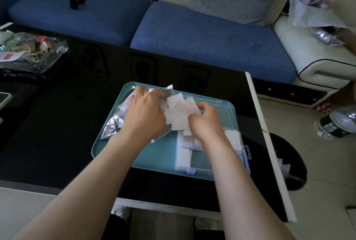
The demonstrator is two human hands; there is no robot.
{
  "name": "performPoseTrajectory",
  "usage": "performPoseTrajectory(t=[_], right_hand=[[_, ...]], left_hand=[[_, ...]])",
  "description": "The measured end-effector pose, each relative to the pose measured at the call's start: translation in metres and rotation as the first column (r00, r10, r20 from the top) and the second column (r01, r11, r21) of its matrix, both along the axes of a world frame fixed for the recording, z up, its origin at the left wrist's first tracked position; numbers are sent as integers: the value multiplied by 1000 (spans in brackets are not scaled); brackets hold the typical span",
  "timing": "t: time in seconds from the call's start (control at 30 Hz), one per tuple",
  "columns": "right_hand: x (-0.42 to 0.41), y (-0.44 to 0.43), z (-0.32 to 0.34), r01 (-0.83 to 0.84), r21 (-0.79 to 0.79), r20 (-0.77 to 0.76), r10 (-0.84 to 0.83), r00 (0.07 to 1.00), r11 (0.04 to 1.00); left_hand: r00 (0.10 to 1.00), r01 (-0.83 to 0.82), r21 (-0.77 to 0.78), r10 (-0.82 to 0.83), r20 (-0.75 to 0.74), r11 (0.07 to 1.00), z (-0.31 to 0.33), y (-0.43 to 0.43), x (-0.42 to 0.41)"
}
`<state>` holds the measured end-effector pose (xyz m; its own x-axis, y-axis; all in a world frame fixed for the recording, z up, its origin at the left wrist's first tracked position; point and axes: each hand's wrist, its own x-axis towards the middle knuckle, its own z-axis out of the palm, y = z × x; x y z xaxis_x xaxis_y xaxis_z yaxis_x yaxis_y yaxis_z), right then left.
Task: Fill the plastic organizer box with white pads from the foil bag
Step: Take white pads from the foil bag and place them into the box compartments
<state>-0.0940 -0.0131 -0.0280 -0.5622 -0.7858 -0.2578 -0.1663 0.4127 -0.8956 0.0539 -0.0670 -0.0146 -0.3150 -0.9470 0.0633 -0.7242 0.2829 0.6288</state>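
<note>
Foil bag (pixel 117 122) lying diagonally, mouth toward far right, gripped there by left hand (pixel 146 112); right hand (pixel 204 122) clutches white pads (pixel 181 108) above organizer box (pixel 198 164).

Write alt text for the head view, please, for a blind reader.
The left hand holds a foil bag while the right hand grips white pads above a partly filled organizer box, all on a teal tray.
</note>
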Motion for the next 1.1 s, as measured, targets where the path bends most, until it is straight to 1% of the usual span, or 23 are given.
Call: performPoseTrajectory(t=[0.07, 0.17, 0.27, 0.33, 0.4, 0.43, 0.47, 0.5, 0.53, 0.57, 0.67, 0.77, 0.83, 0.97, 1.03, 1.1], right_hand=[[-3, 3, 3, 28, -36, -26, -29, 999, 999], [-8, 8, 11, 61, -106, -7, -62, 998, 992], [-12, 13, 21, 77, -189, 10, -76, 997, 979], [-14, 16, 25, 92, -233, 27, -88, 996, 968], [-16, 20, 30, 94, -257, 41, -87, 995, 962], [-16, 22, 31, 93, -265, 47, -83, 995, 960], [-17, 25, 34, 90, -270, 46, -81, 996, 959], [-17, 28, 36, 86, -270, 39, -78, 996, 959], [-17, 30, 39, 80, -270, 34, -73, 997, 960], [-17, 32, 41, 69, -271, 29, -64, 998, 960], [-20, 38, 47, 36, -263, 18, -33, 999, 964], [-26, 43, 53, 39, -254, 95, -15, 995, 966], [-30, 46, 56, 56, -244, 132, -24, 991, 968], [-36, 51, 57, 109, -212, 123, -84, 989, 971], [-41, 53, 58, 207, -266, 178, -163, 971, 942], [-46, 53, 60, 326, -353, 299, -224, 927, 877]], left_hand=[[999, -13, -27, 11, -53, 1000, 3, 3, -3], [984, -79, -100, 62, -166, 992, 5, 5, -10], [942, -130, -107, 89, -325, 986, 11, 9, -20], [882, -120, -12, 101, -460, 993, 16, 13, -27], [788, -54, 189, 158, -595, 981, 19, 18, -35], [726, 22, 309, 197, -659, 951, 20, 19, -38], [650, 135, 416, 237, -722, 899, 19, 20, -43], [579, 254, 482, 267, -770, 839, 17, 20, -47], [538, 335, 501, 275, -797, 798, 17, 21, -50], [540, 357, 507, 270, -797, 784, 18, 23, -53], [577, 293, 538, 303, -759, 791, 16, 26, -61], [583, 284, 560, 323, -745, 779, 16, 29, -68], [547, 287, 576, 363, -754, 765, 16, 30, -72], [448, 268, 615, 470, -761, 741, 18, 31, -76], [418, 236, 624, 502, -757, 745, 16, 31, -79], [407, 211, 624, 513, -756, 752, 14, 31, -81]])
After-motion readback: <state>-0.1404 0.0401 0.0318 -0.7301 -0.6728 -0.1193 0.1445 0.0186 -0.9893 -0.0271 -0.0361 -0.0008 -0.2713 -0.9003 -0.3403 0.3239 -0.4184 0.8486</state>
